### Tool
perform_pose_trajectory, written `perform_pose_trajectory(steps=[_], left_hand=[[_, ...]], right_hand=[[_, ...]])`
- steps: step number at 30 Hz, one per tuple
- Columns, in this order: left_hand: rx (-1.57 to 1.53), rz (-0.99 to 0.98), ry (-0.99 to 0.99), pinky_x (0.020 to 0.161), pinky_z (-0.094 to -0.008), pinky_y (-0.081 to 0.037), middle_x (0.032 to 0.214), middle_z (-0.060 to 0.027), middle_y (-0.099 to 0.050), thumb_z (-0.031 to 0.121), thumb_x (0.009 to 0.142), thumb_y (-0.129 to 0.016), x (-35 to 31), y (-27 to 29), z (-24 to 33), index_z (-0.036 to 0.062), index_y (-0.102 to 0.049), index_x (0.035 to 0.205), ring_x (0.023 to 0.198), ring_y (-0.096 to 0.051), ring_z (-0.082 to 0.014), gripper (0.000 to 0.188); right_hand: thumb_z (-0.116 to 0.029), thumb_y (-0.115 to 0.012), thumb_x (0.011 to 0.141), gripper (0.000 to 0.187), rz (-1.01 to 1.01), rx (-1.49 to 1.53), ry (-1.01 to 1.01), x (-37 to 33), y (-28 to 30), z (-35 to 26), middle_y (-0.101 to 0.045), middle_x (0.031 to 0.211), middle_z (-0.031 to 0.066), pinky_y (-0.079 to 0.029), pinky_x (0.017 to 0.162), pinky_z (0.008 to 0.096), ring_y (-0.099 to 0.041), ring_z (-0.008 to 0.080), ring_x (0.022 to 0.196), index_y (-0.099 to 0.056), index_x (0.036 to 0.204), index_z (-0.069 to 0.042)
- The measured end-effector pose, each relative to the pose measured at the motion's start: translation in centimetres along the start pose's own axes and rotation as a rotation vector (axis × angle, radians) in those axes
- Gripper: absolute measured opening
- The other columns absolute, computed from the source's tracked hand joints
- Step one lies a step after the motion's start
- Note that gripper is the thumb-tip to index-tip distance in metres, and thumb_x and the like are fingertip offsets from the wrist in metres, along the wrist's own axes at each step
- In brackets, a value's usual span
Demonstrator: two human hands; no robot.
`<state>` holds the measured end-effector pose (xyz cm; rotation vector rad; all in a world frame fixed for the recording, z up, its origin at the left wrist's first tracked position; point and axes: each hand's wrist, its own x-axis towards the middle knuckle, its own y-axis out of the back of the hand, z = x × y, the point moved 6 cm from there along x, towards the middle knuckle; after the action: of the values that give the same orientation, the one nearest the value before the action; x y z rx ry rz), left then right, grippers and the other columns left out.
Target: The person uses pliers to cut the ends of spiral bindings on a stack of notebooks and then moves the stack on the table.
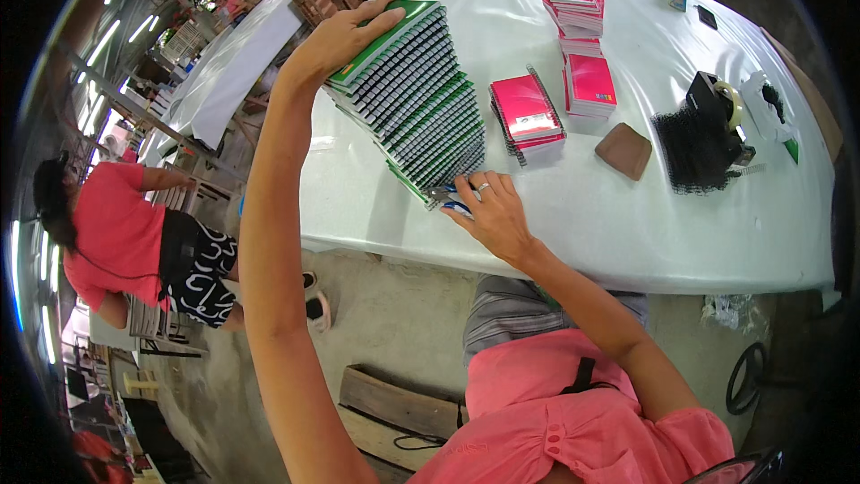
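A tall stack of green-covered spiral notebooks (417, 90) stands on the table, its coiled spines facing me. My left hand (358, 31) holds the top of this stack, thumb over the green cover and fingers along its far edge. Down at the stack's base, my right hand (493, 215) is closed around blue-handled pliers (457, 206). The tool's metal jaws lie against the lowest coils; whether they grip a wire is too small to tell. Right of the stack sits a short pile of pink spiral notebooks (527, 112).
More pink notebooks (589, 81) are piled farther back on the white-covered table (403, 246). To the right lie a brown pad (624, 151), black coils (690, 152), a tape dispenser (717, 94) and a phone (707, 17). Another person (116, 224) sits at the left.
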<state>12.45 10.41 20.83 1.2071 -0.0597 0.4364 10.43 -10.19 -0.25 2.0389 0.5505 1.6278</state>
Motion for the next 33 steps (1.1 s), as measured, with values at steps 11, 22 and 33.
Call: perform_pose_trajectory(steps=[11, 22, 33], left_hand=[[-0.033, -0.002, 0.037, 0.101, -0.0344, -0.036, 0.130, -0.0172, -0.053, 0.060, 0.083, -0.051, 0.1, 0.0, -0.3, 0.0122, -0.049, 0.134, 0.120, -0.050, -0.0320, 0.070], [-0.002, -0.019, -0.015, 0.100, -0.0349, -0.037, 0.128, -0.0179, -0.054, 0.059, 0.083, -0.051, 0.4, 0.0, -0.3, 0.0137, -0.049, 0.134, 0.119, -0.051, -0.0323, 0.068], [0.037, 0.062, -0.040, 0.100, -0.0363, -0.037, 0.126, -0.0187, -0.055, 0.061, 0.084, -0.048, 0.0, -0.1, 0.9, 0.0148, -0.050, 0.133, 0.116, -0.053, -0.0338, 0.067]], right_hand=[[-0.039, -0.061, 0.085, 0.040, -0.927, 0.680, -0.618, 0.7, -2.2, 1.9, -0.058, 0.082, 0.0122, -0.045, 0.064, 0.0388, -0.058, 0.0272, 0.074, -0.063, 0.099, -0.002], [-0.033, -0.070, 0.076, 0.044, -0.091, 0.012, -0.035, -0.1, 0.4, -0.4, -0.054, 0.094, 0.0102, -0.038, 0.078, 0.0349, -0.049, 0.0240, 0.089, -0.057, 0.104, -0.002], [-0.035, -0.067, 0.079, 0.039, -0.083, 0.060, -0.049, -0.1, -0.3, 0.8, -0.059, 0.087, 0.0104, -0.045, 0.070, 0.0349, -0.057, 0.0224, 0.082, -0.061, 0.098, -0.002]])
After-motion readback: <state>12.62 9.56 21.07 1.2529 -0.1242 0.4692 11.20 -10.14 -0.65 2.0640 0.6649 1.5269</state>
